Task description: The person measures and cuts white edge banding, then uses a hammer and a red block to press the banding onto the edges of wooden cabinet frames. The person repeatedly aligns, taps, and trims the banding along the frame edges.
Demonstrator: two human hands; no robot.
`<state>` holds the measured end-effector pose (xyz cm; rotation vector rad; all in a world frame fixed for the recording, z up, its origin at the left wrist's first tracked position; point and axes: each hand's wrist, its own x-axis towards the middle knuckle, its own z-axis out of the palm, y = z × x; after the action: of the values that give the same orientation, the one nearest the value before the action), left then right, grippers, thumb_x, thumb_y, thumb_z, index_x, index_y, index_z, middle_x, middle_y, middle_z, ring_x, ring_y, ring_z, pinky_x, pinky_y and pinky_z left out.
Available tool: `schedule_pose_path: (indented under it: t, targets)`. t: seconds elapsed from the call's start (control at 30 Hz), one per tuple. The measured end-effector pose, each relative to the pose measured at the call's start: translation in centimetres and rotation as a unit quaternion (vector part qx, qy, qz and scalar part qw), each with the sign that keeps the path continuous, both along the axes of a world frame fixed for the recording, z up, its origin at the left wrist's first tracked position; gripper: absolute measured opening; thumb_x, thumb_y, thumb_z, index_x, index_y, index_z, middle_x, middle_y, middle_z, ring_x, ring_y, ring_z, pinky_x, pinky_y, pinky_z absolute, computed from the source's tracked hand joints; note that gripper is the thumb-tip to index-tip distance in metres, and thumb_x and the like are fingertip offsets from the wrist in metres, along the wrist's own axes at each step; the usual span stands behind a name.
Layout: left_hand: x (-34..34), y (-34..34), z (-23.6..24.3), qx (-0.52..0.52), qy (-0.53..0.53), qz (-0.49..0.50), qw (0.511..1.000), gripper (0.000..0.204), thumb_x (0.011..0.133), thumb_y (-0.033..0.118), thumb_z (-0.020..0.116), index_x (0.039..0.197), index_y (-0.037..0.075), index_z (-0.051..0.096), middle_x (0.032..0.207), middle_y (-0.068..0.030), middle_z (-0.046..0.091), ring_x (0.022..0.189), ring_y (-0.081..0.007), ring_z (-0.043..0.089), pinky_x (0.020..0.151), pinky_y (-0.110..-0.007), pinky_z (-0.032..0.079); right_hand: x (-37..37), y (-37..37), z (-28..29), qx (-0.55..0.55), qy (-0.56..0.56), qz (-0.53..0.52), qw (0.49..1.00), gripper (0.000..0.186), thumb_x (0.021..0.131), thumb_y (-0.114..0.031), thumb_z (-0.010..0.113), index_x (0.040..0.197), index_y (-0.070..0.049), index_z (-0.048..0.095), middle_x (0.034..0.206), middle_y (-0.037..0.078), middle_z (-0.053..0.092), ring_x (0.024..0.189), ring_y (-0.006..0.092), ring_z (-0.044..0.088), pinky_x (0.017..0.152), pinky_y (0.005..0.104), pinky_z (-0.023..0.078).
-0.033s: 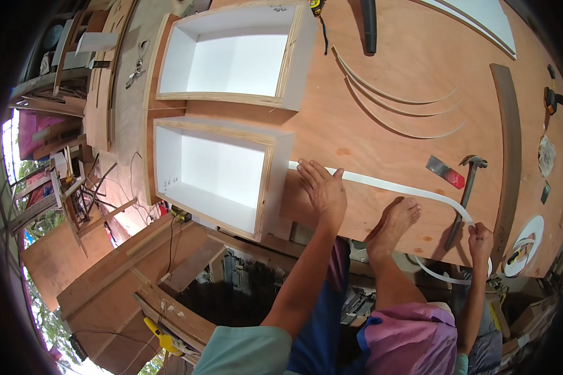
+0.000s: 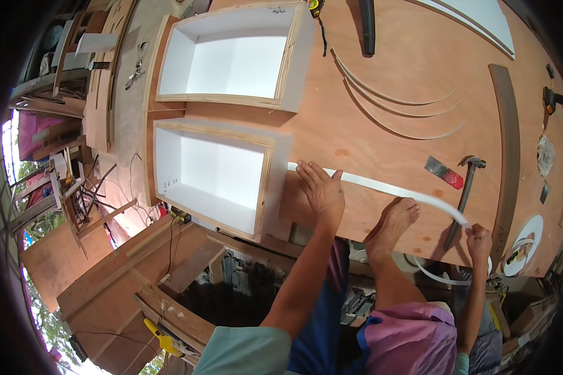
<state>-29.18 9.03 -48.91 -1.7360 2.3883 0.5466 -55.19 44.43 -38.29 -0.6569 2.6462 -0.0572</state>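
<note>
A long white edge-banding strip runs over the plywood sheet toward the right, starting beside the nearer white box. My left hand lies flat across it near that box, fingers stretched out. At the right, my right hand is closed on the strip, where it bends down past the plywood's near edge. Below that hand hangs a loop of the same strip. My bare foot rests on the plywood, its toes close to the strip. A claw hammer lies partly under the strip, near my right hand.
Beyond the nearer box stands a second white box with raw plywood edges. Several thin curved strips lie on the plywood. A red and grey flat blade, a dark wooden bar and a white roll are at the right.
Near my right hand, the strip's curve has flattened and dropped slightly. That hand has shifted a little; my left hand stays pressed in nearly the same place.
</note>
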Motion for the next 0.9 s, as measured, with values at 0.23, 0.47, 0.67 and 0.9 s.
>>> schedule_pose_path:
  t: [0.23, 0.47, 0.67, 0.9]
  targets:
    - [1.3, 0.4, -0.6, -0.017, -0.007, -0.040, 0.999, 0.082, 0.100, 0.050, 0.045, 0.148, -0.013, 0.023, 0.160, -0.0287, 0.005, 0.149, -0.0415, 0.009, 0.117, -0.055, 0.021, 0.0, 1.3, -1.1, 0.037, -0.007, 0.039, 0.999, 0.014, 0.077, -0.012, 0.071, 0.075, 0.001, 0.067, 0.072, 0.021, 0.066, 0.068, 0.0399, 0.065, 0.062, 0.0455, 0.051]
    - [1.2, -0.3, -0.6, -0.006, 0.026, 0.000, 1.000, 0.083, 0.100, 0.050, 0.045, 0.149, -0.012, 0.021, 0.160, -0.0293, 0.005, 0.150, -0.0402, 0.009, 0.113, -0.055, 0.030, -1.3, 0.4, -1.3, -0.017, 0.010, 0.089, 0.996, 0.011, 0.077, -0.009, 0.071, 0.075, 0.002, 0.066, 0.072, 0.020, 0.065, 0.067, 0.0390, 0.065, 0.060, 0.0450, 0.050]
    - [-0.5, -0.5, 2.6, -0.032, -0.077, -0.072, 0.994, 0.078, 0.102, 0.047, 0.041, 0.145, -0.016, 0.025, 0.155, -0.0330, 0.019, 0.147, -0.0422, 0.017, 0.117, -0.049, 0.026, -1.1, 3.8, -3.6, 0.017, 0.033, 0.060, 0.998, 0.008, 0.074, -0.003, 0.069, 0.080, 0.002, 0.066, 0.081, 0.021, 0.066, 0.076, 0.0390, 0.066, 0.067, 0.0457, 0.052]
    - [0.8, -0.4, 3.0, -0.170, -0.167, -0.165, 0.957, 0.072, 0.103, 0.050, 0.037, 0.137, -0.013, 0.042, 0.147, -0.0305, 0.039, 0.138, -0.0375, 0.040, 0.109, -0.044, 0.037, 1.6, -14.1, -3.3, -0.263, 0.041, 0.121, 0.956, 0.049, 0.067, 0.006, 0.066, 0.115, -0.002, 0.061, 0.125, 0.021, 0.055, 0.121, 0.0407, 0.051, 0.103, 0.0473, 0.043]
